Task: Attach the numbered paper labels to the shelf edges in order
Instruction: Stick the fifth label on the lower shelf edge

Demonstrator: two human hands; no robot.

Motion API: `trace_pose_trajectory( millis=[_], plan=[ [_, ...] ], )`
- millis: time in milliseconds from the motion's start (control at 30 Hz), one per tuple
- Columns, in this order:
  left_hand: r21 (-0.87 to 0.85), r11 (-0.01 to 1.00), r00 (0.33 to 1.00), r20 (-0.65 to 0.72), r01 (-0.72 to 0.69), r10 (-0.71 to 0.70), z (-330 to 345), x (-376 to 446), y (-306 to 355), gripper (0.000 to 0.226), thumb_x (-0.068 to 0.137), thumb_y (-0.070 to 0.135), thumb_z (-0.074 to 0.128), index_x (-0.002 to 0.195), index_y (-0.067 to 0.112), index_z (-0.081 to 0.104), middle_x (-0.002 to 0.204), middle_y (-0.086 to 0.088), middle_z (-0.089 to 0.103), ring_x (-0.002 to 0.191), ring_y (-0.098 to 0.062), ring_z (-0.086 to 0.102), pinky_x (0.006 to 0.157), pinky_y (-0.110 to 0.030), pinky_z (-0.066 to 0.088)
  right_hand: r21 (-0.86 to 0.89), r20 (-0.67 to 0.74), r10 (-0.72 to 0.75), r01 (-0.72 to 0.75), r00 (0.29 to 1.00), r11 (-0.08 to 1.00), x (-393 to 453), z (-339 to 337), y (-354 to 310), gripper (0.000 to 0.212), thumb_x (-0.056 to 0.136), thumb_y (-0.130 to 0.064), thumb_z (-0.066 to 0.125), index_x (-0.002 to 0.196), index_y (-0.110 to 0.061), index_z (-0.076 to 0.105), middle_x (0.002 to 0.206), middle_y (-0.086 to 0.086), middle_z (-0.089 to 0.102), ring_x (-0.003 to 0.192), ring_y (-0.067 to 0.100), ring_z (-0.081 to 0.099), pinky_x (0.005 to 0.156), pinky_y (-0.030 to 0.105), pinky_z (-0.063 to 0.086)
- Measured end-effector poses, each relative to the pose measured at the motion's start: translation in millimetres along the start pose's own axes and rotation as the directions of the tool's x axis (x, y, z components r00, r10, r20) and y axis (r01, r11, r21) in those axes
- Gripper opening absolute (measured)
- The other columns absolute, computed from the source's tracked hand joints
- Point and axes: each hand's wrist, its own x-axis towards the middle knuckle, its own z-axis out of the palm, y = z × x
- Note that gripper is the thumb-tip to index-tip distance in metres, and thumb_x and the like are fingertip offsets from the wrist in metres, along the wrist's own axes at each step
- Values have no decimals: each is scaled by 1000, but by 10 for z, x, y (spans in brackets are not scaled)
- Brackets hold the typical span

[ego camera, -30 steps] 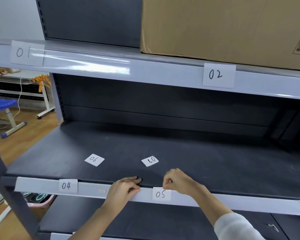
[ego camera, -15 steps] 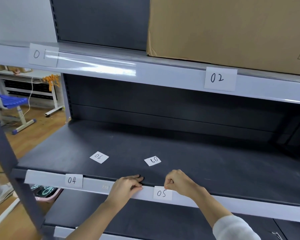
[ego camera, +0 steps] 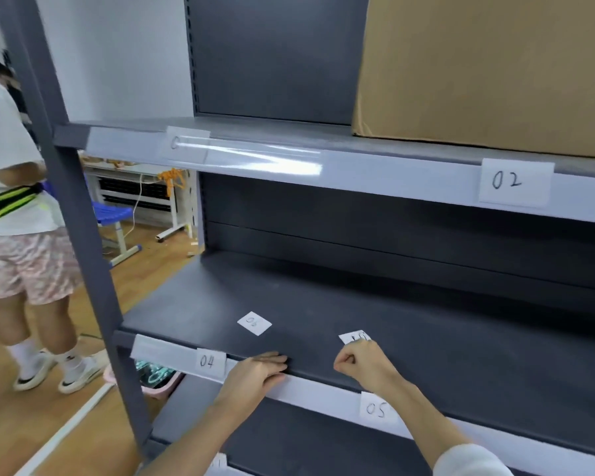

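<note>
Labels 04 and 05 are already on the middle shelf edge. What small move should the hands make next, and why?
Probably the right hand should move left to the loose 06 label and pick it up. Labels 04 and 05 already sit on the shelf edge, so 06 comes next in order. The right hand is curled beside the other loose label, whose number is partly hidden.

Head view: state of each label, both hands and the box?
Label 02: attached, upper shelf edge.
Label 04: attached, middle shelf edge.
Label 05: attached, middle shelf edge.
Label 06: loose, flat on the shelf board.
Far-left upper label: attached, number blurred.
Left hand: fingers straight, resting on the shelf edge.
Right hand: curled, contents unclear.
Cardboard box: closed, on upper shelf.
</note>
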Motion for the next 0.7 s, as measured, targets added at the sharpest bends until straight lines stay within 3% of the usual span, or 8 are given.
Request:
trace_pose_trajectory(
  millis=[67, 167, 300, 400, 467, 533, 600, 700],
  plan=[
    [-4, 1000, 999, -30, -26, 26, -55, -6, -144, 55, 86, 59, 37, 98, 20, 74, 112, 12, 68, 112, 0, 56, 90, -13, 45, 19, 27, 3, -3, 1000, 1000, 119, 113, -183, 16, 76, 4, 49, 79, 13, 62, 55, 9, 47, 50, 2, 30, 50, 15, 27],
    [-4, 987, 981, -112, -163, 161, -102, -74, -286, 60, 95, 51, 23, 74, 31, 75, 89, 23, 72, 88, 7, 65, 70, -5, 48, 29, 28, -13, 12, 1000, 1000, 381, 206, -476, 20, 82, -3, 54, 87, 1, 73, 85, 3, 73, 71, 4, 55, 66, 15, 44],
    [-6, 956, 948, -130, -294, 290, -90, -83, -471, 72, 100, 45, 12, 72, 29, 76, 87, 22, 72, 86, 6, 65, 75, -5, 47, 19, -23, 41, -41, 999, 999, 742, 368, -802, 23, 84, -15, 62, 104, -7, 71, 109, 6, 72, 100, 17, 66, 90, 26, 51],
    [7, 946, 937, -132, -324, 322, -102, -35, -565, 72, 100, 42, 10, 70, 31, 75, 87, 25, 71, 85, 9, 64, 75, -3, 45, -39, -65, 111, -114, 992, 993, 939, 497, -926, 29, 85, -21, 61, 109, -4, 67, 112, 12, 69, 106, 27, 63, 90, 35, 52],
    [-3, 952, 947, -106, -305, 303, -103, -40, -580, 70, 100, 41, 11, 68, 33, 73, 87, 27, 70, 84, 11, 64, 73, -2, 46, -92, -66, 149, -154, 987, 984, 997, 573, -975, 34, 87, -26, 60, 115, -8, 64, 118, 8, 66, 111, 25, 60, 89, 31, 50],
    [-56, 952, 951, -86, -301, 296, -94, -40, -605, 49, 96, 41, 28, 70, 37, 69, 86, 29, 69, 84, 12, 63, 70, -2, 47, -118, -69, 178, -185, 982, 976, 1047, 651, -1013, 34, 87, -29, 59, 116, -12, 64, 119, 6, 65, 112, 23, 58, 83, 29, 48],
    [-81, 938, 940, -78, -338, 332, -107, -36, -571, 14, 76, 40, 44, 81, 38, 57, 86, 30, 69, 83, 13, 63, 68, -1, 47, -163, -59, 191, -198, 980, 967, 1074, 704, -1059, 24, 88, -30, 58, 99, -11, 68, 102, 7, 68, 104, 26, 58, 71, 28, 46],
    [-92, 940, 942, -105, -328, 318, -62, -41, -610, 19, 69, 39, 46, 87, 37, 48, 88, 30, 69, 84, 13, 62, 70, -1, 46, -213, -79, 222, -234, 972, 949, 1085, 749, -1087, 40, 88, -29, 56, 53, -16, 42, 66, 3, 48, 80, 24, 45, 47, 22, 30]
  ],
)
